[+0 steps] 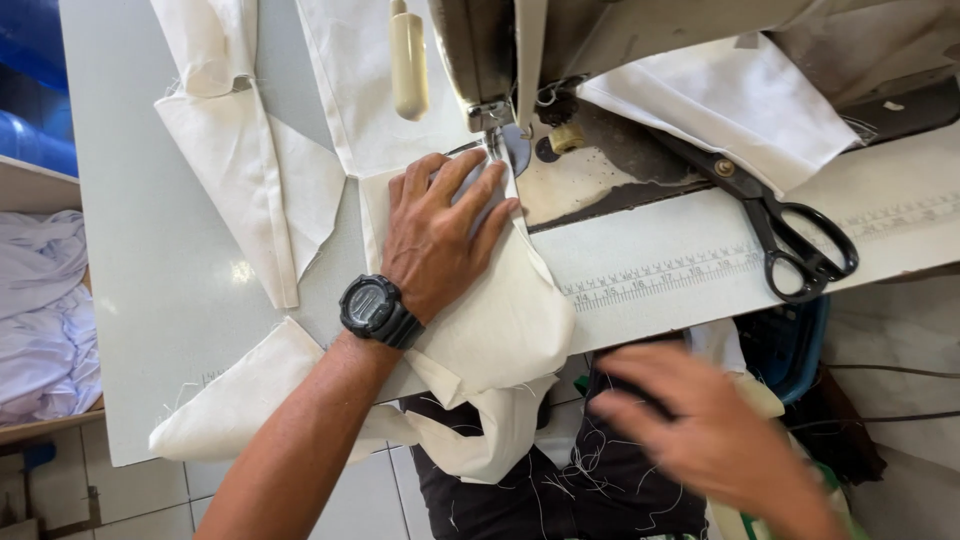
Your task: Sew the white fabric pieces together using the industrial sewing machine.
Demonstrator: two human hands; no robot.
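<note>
Cream cotton fabric piece (490, 320) lies folded on the pale surface (170, 300), its upper corner at the presser foot (490, 118) of the sewing machine (520, 40), its lower end hanging over the surface edge. Left hand (435, 235) lies flat on this fabric, palm down, fingers (470, 180) spread and extended toward the presser foot; pressing, not gripping. Black wristwatch (378, 310) on the left wrist. Right hand (715, 435) is off the surface, low at the front edge over the lap, motion-blurred; fingers appear loosely extended and nothing is seen in them, but whether they are released or clenched cannot be told for certain. Black-handled scissors (780, 225) rest on the machine bed to the right, blades under a white cloth (740, 100). Printed ruler strip (660, 275) runs along the front edge. More cream pieces (250, 170) lie to the left.
</note>
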